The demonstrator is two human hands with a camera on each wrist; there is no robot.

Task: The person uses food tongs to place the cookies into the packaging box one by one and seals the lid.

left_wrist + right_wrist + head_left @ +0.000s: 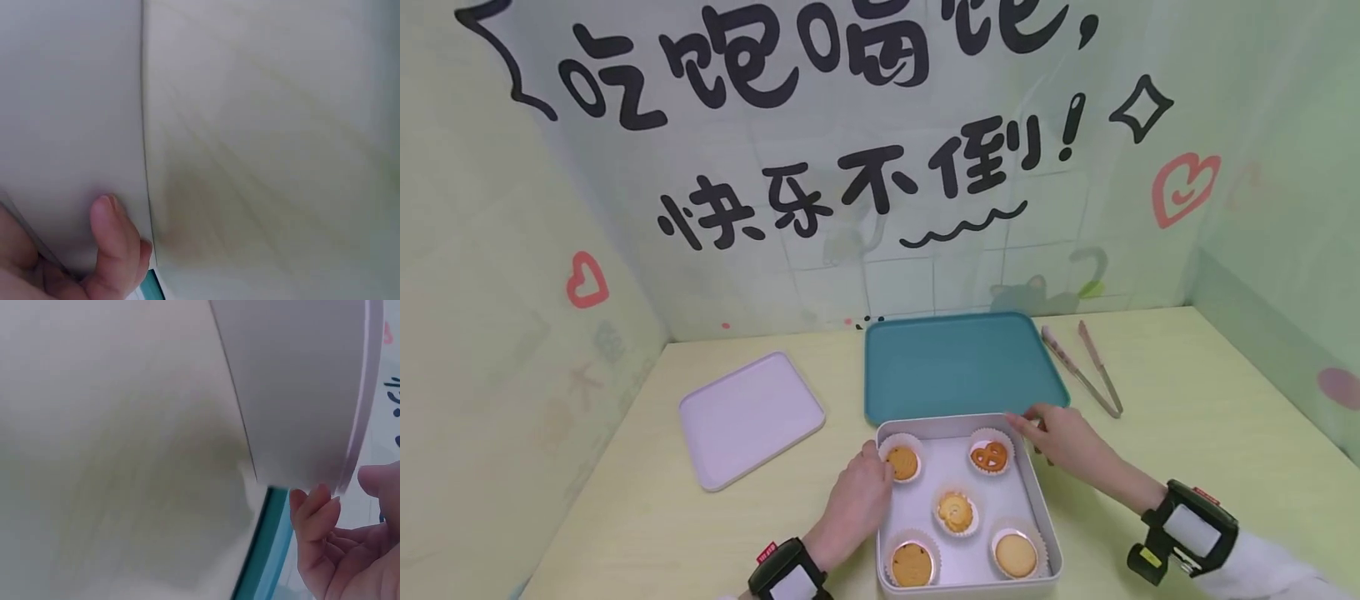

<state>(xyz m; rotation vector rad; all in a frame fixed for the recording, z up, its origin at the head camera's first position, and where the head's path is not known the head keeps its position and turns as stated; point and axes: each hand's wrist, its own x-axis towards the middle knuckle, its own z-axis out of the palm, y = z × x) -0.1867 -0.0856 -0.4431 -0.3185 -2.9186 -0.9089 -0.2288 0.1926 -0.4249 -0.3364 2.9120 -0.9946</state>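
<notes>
A white rectangular box (pixel 1052 533) stands in front of the teal tray. Inside it, paper cups hold a pretzel (pixel 988 456), a flower-shaped cookie (pixel 956 511), a plain round cookie (pixel 1016 556) and two speckled cookies, one of them the near-left cookie (pixel 912 565). My left hand (pixel 857 498) grips the left wall near the back, its fingers (pixel 112 240) bent against the outer side. At the back right corner my right hand (pixel 1070 437) holds the box, with curled fingers (pixel 315 509) at the outside and the thumb by the rim.
Behind the box lies the teal tray (pixel 962 367), its near edge close to the box's back wall. A lilac tray (pixel 752 421) is on the left of the table. Tongs (pixel 1097 379) lie to the right of the teal tray. A printed backdrop (pixel 880 275) encloses the table's back.
</notes>
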